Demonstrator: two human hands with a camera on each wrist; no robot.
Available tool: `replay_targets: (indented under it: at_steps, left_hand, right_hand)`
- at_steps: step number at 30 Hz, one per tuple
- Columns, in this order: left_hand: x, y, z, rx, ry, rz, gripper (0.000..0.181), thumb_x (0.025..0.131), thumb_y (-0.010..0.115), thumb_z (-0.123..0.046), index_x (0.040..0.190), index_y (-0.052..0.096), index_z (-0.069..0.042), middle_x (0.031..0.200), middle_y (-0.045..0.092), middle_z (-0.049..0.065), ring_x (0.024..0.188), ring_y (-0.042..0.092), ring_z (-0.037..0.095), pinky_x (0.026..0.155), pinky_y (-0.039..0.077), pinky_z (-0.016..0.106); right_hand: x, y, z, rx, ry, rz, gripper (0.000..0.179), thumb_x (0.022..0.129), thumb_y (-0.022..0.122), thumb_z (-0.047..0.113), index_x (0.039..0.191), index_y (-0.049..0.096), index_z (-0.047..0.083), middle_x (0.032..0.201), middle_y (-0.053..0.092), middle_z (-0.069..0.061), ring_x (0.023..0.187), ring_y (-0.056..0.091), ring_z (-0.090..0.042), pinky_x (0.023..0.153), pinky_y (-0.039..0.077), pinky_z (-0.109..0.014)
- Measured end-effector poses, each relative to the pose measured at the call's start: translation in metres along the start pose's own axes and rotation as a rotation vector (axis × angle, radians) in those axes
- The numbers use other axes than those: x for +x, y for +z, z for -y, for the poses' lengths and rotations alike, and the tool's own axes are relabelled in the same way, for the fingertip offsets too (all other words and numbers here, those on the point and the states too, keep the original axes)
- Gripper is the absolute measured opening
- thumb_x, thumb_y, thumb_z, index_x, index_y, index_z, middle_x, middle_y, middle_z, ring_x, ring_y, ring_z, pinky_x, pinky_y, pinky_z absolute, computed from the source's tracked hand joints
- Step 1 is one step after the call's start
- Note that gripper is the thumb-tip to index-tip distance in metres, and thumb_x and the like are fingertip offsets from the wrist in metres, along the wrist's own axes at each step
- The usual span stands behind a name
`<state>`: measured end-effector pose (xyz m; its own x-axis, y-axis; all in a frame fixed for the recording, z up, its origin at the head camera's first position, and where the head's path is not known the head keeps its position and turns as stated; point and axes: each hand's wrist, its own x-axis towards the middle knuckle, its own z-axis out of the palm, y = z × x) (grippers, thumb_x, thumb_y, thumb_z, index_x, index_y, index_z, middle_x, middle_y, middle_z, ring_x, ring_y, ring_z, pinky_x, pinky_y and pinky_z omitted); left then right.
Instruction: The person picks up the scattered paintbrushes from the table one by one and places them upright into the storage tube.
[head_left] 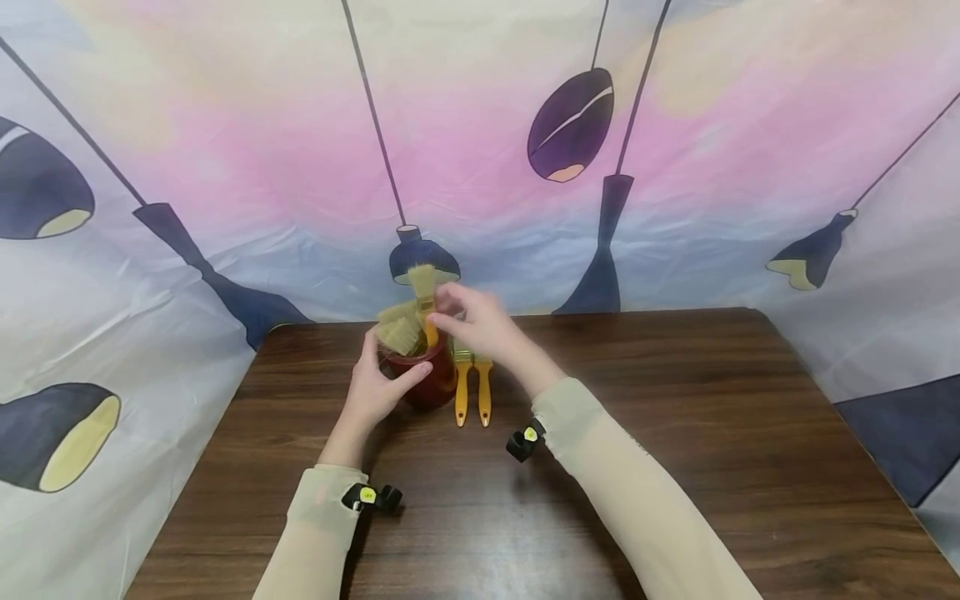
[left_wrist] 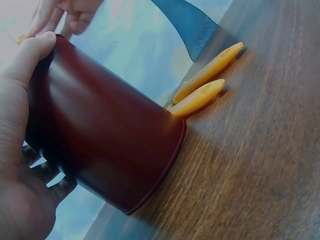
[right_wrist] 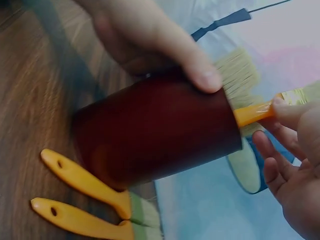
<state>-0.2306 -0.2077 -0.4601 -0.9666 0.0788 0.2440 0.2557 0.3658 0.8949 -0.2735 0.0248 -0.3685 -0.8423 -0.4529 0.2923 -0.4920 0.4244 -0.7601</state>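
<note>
A dark red cylindrical holder (head_left: pixel 431 385) stands on the table, paintbrush bristles (head_left: pixel 401 332) showing above its rim. My left hand (head_left: pixel 375 385) grips it from the left, thumb at the rim and fingers around the far side. Above the opening, my right hand (head_left: pixel 480 323) pinches a paintbrush (right_wrist: pixel 256 113) with a yellow handle and pale bristles. Its bristles point up, and the lower handle is hidden inside the holder. Right beside the holder lie two more yellow-handled paintbrushes (head_left: pixel 462 396), side by side, handles toward me.
The brown wooden table (head_left: pixel 675 433) extends to both sides and toward me. Behind its far edge hangs a cloth backdrop (head_left: pixel 465 167) printed with dark lamps. Each wrist wears a black strap with a small camera (head_left: pixel 525 442).
</note>
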Motion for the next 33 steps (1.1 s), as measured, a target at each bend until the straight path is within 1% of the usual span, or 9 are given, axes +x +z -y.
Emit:
replay_targets:
  at_steps: [3,6,10,15,21,25,28,30,33]
  left_hand:
    - [0.000,0.000,0.000,-0.002,0.003,-0.005,0.096,0.093,0.088,-0.026,0.168,0.030,-0.017,0.165,0.046,0.014,0.153,0.044,0.035,0.126,0.033,0.063]
    - [0.000,0.000,0.000,-0.001,0.005,-0.006,0.096,0.093,0.088,-0.026,0.168,0.030,-0.017,0.164,0.046,0.014,0.152,0.045,0.035,0.126,0.033,0.063]
    - [0.001,0.001,0.001,0.002,0.004,-0.006,0.096,0.093,0.088,-0.027,0.168,0.030,-0.016,0.162,0.048,0.015,0.150,0.046,0.034,0.125,0.034,0.063]
    - [0.001,0.001,0.001,0.011,0.004,-0.006,0.096,0.092,0.089,-0.029,0.168,0.030,-0.017,0.161,0.049,0.015,0.150,0.047,0.034,0.124,0.035,0.063]
    - [0.003,0.002,0.002,0.013,0.009,-0.008,0.097,0.092,0.089,-0.026,0.168,0.030,-0.017,0.162,0.048,0.015,0.151,0.046,0.034,0.124,0.035,0.063]
    - [0.003,0.003,0.002,0.017,0.001,-0.011,0.097,0.092,0.087,-0.019,0.169,0.028,-0.012,0.163,0.046,0.020,0.152,0.044,0.038,0.125,0.033,0.064]
    - [0.003,0.003,0.001,0.018,-0.010,-0.010,0.097,0.092,0.085,-0.016,0.169,0.027,-0.008,0.163,0.045,0.023,0.152,0.043,0.041,0.126,0.032,0.064]
    - [0.002,0.003,0.001,0.018,-0.013,-0.011,0.097,0.092,0.085,-0.016,0.169,0.027,-0.008,0.163,0.045,0.023,0.152,0.043,0.040,0.126,0.032,0.064]
    - [0.002,0.002,0.002,0.012,-0.008,-0.014,0.096,0.092,0.087,-0.020,0.169,0.029,-0.013,0.163,0.047,0.019,0.152,0.045,0.037,0.125,0.034,0.063]
  right_hand:
    - [0.000,0.005,-0.006,-0.054,-0.010,0.042,0.037,0.108,0.073,0.023,0.138,0.069,0.003,0.130,0.075,-0.011,0.121,0.070,-0.025,0.106,0.057,-0.040]
    - [-0.001,0.008,-0.010,-0.088,-0.039,0.060,0.035,0.106,0.075,0.023,0.135,0.073,0.004,0.131,0.074,-0.009,0.122,0.069,-0.024,0.108,0.055,-0.039]
    - [-0.001,0.009,-0.012,-0.065,-0.072,0.050,0.034,0.105,0.077,0.020,0.136,0.072,0.005,0.126,0.074,-0.007,0.117,0.069,-0.020,0.106,0.055,-0.035]
    - [-0.001,0.009,-0.013,-0.027,-0.094,0.019,0.032,0.105,0.076,0.017,0.135,0.072,0.006,0.122,0.075,-0.004,0.112,0.069,-0.016,0.106,0.055,-0.032]
    - [-0.004,0.009,-0.018,0.026,-0.092,-0.015,0.033,0.104,0.077,0.018,0.135,0.072,0.007,0.124,0.076,-0.004,0.114,0.070,-0.016,0.106,0.055,-0.032]
    - [-0.009,0.007,-0.022,0.081,-0.060,-0.057,0.035,0.105,0.076,0.020,0.137,0.071,0.007,0.125,0.075,-0.006,0.114,0.070,-0.018,0.105,0.056,-0.033]
    - [-0.014,0.005,-0.027,0.108,-0.025,-0.104,0.036,0.106,0.074,0.024,0.137,0.070,0.007,0.123,0.075,-0.005,0.113,0.070,-0.019,0.103,0.057,-0.035]
    - [-0.018,0.003,-0.031,0.122,-0.007,-0.139,0.036,0.106,0.074,0.025,0.138,0.070,0.007,0.122,0.075,-0.005,0.113,0.070,-0.020,0.101,0.058,-0.037]
    - [-0.023,0.002,-0.038,0.144,0.004,-0.187,0.038,0.106,0.074,0.023,0.138,0.069,0.005,0.121,0.075,-0.007,0.112,0.071,-0.023,0.099,0.059,-0.041]
